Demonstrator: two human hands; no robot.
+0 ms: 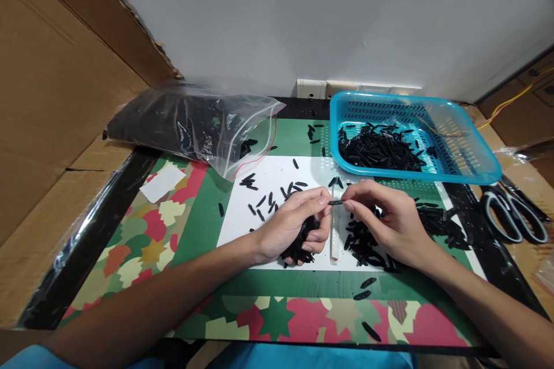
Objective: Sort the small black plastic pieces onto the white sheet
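Between both sets of fingertips, one small black elongated piece (pixel 335 203) is held level above the white sheet. My left hand (pixel 292 222) is closed, pinching its left end, with a bunch of similar black pieces (pixel 298 248) in the curled fingers and palm. My right hand (pixel 389 216) pinches the right end between thumb and forefinger. Beneath that hand lies a heap of black pieces (pixel 363 239). A narrow whitish strip with a red tip (pixel 334 242) lies on the sheet between the hands. More pieces (pixel 262 202) are scattered left of them.
A blue plastic basket (pixel 467 174) with many black pieces stands back right. A clear zip bag (pixel 173 121) full of black contents lies back left. Scissors (pixel 513 216) are at the right edge, a white paper scrap (pixel 162 183) at left. Cardboard (pixel 64 29) and a wall (pixel 303 17) border the table.
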